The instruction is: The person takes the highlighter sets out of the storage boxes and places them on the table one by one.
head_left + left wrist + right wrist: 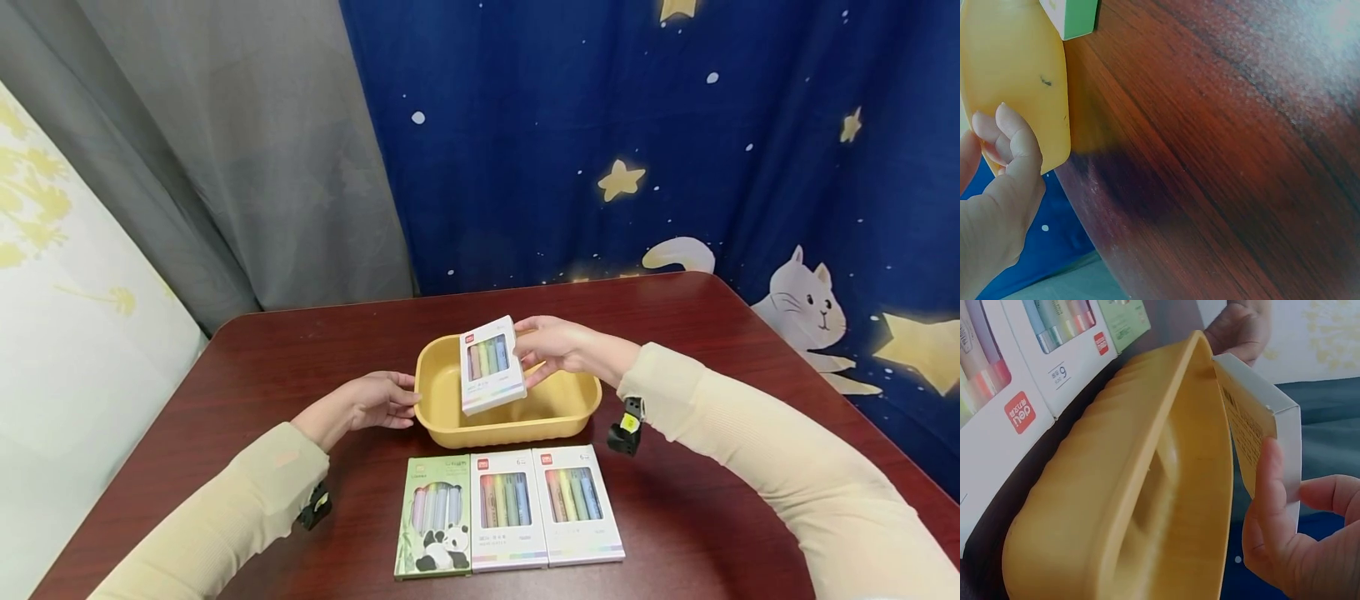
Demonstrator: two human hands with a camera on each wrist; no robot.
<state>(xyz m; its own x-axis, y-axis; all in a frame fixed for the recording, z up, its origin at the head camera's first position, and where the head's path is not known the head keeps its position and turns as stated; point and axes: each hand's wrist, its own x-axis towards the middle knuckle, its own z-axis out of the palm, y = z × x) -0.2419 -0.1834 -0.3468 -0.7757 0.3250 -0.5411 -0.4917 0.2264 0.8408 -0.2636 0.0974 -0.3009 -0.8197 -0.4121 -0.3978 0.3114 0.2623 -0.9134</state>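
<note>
My right hand [553,343] pinches a white box of highlighter pens [491,367] by its right edge, thumb and fingers on opposite faces. The box is tilted over the yellow plastic basket [517,433]; its printed back [1244,419] shows in the right wrist view. At the basket's left end, my left hand [378,400] holds the rim, with curled fingers [1019,140] against the outer wall. In front of the basket lie a green panda box of pens [441,471], a middle white pen box [510,546] and a right white pen box [581,537], side by side.
Everything stands on a dark red wooden table [300,350]. A blue starry curtain [525,167] and a grey curtain [225,150] hang behind it. To the left is a white surface with yellow flower prints [60,333].
</note>
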